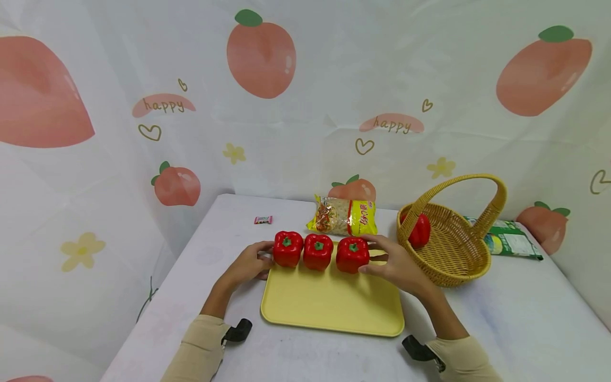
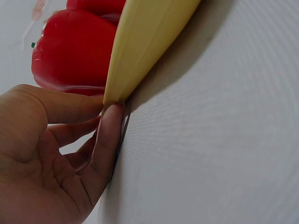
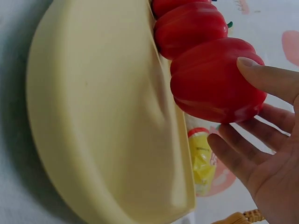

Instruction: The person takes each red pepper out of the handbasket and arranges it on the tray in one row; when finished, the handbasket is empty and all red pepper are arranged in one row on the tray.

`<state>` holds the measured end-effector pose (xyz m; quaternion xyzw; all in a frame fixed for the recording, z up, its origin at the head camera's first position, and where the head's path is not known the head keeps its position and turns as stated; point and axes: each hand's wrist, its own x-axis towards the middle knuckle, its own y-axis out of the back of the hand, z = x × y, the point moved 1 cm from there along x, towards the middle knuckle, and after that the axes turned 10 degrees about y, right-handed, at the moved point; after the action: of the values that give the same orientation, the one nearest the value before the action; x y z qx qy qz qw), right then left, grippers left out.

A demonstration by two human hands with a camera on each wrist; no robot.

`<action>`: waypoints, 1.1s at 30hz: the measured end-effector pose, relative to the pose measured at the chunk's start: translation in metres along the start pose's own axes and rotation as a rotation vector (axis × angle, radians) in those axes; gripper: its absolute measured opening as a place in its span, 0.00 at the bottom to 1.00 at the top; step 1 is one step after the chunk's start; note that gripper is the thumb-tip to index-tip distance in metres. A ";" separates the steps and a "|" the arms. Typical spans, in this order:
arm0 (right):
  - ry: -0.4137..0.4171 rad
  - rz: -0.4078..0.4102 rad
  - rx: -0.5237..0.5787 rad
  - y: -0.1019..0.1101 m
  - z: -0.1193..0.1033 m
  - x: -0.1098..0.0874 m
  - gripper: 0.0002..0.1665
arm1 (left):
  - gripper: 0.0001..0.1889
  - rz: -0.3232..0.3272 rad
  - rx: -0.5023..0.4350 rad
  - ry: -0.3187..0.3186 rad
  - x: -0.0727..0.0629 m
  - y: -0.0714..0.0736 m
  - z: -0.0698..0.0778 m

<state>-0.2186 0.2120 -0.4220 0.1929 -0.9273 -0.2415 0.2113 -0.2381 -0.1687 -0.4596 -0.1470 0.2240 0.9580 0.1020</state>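
A yellow tray lies on the white table. Along its far edge stand three red bell peppers in a row: a left one, a middle one and a right one. My left hand is at the tray's far left corner; the left wrist view shows its thumb and a finger pinching the rim. My right hand holds the right pepper, thumb on one side and fingertips on the other. Whether that pepper touches the tray, I cannot tell.
A wicker basket with a tall handle stands to the right, another red bell pepper inside it. Behind the tray lies a yellow food packet. A small pink packet is at the back left, a green packet behind the basket.
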 end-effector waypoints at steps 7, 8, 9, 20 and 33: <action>0.010 0.009 -0.017 -0.003 0.001 0.000 0.42 | 0.32 0.010 0.013 0.004 0.001 0.000 0.000; 0.011 0.009 -0.018 -0.003 0.001 0.000 0.42 | 0.32 0.013 0.015 0.006 0.001 0.000 0.000; 0.013 0.010 -0.018 -0.003 0.001 0.000 0.42 | 0.32 0.016 0.014 0.007 0.001 0.000 0.000; 0.006 0.009 -0.006 -0.008 0.004 0.000 0.42 | 0.32 -0.002 0.002 0.000 -0.001 0.001 0.001; 0.005 0.007 -0.022 -0.009 -0.001 -0.001 0.44 | 0.33 0.001 0.010 -0.005 0.001 0.001 0.000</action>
<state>-0.2152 0.2048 -0.4266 0.1878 -0.9248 -0.2505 0.2164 -0.2394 -0.1695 -0.4589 -0.1439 0.2286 0.9573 0.1027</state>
